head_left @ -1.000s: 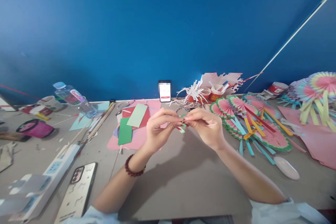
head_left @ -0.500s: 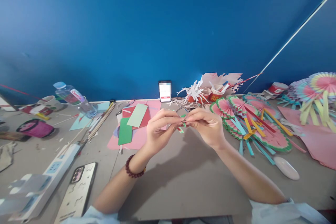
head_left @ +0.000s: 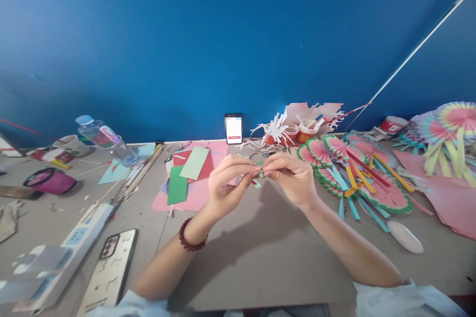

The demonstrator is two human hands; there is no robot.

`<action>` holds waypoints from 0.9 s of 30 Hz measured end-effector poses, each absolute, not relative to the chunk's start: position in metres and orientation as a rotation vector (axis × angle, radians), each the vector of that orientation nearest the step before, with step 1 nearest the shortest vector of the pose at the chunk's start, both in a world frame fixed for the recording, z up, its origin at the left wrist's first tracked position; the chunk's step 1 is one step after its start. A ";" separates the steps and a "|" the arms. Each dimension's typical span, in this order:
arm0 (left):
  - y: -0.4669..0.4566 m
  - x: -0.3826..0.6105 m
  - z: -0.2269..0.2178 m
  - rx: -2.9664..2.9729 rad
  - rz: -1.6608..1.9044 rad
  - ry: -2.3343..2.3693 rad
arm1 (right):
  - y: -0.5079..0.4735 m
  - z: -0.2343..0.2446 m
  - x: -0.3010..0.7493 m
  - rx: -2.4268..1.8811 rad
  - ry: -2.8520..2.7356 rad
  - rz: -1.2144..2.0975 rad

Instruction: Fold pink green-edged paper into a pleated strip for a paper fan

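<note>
My left hand [head_left: 230, 181] and my right hand [head_left: 292, 176] meet above the middle of the table, fingertips pinched close together. Between them is a small strip of green and red paper [head_left: 257, 184], its lower end hanging below the left fingertips. Most of the strip is hidden by the fingers. Beyond my left hand lie a dark green paper rectangle [head_left: 177, 185], a pale green one [head_left: 194, 163] and a red sheet, on top of pink paper [head_left: 159, 201]. To the right of my right hand lie pleated pink-and-green paper fans [head_left: 386, 193] with coloured strips.
A phone [head_left: 234, 129] leans against the blue wall. At the left are a power strip [head_left: 80, 235], another phone [head_left: 109, 272], a plastic bottle [head_left: 98, 131], thin sticks and a pink pouch [head_left: 50, 181]. Paper cups [head_left: 307, 131] and a white mouse [head_left: 405, 237] are on the right.
Almost nothing differs. Both hands stay pinched together in the same place, with only a slight shift of the fingers and the paper strip.
</note>
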State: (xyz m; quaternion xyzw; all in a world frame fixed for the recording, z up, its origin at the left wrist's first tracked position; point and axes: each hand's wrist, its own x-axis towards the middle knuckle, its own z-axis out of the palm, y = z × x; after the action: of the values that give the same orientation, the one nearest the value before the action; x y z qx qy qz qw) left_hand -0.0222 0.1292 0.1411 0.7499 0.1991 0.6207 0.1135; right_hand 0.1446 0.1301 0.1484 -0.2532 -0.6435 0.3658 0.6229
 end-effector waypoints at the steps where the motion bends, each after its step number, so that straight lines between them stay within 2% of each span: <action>1: 0.129 -0.022 0.141 2.199 1.822 0.594 | 0.130 0.149 0.145 -0.581 -1.478 0.837; 16: 0.126 -0.019 0.139 2.207 1.854 0.794 | 0.131 0.146 0.145 -0.600 -1.535 0.866; 27: 0.127 -0.019 0.138 2.249 1.863 0.746 | 0.133 0.146 0.143 -0.625 -1.522 0.831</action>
State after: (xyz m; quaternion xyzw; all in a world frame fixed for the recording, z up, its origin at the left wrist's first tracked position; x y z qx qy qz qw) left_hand -0.0185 0.1268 0.1380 0.7445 0.2470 0.6169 0.0636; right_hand 0.1430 0.1331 0.1459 -0.2703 -0.6578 0.3592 0.6044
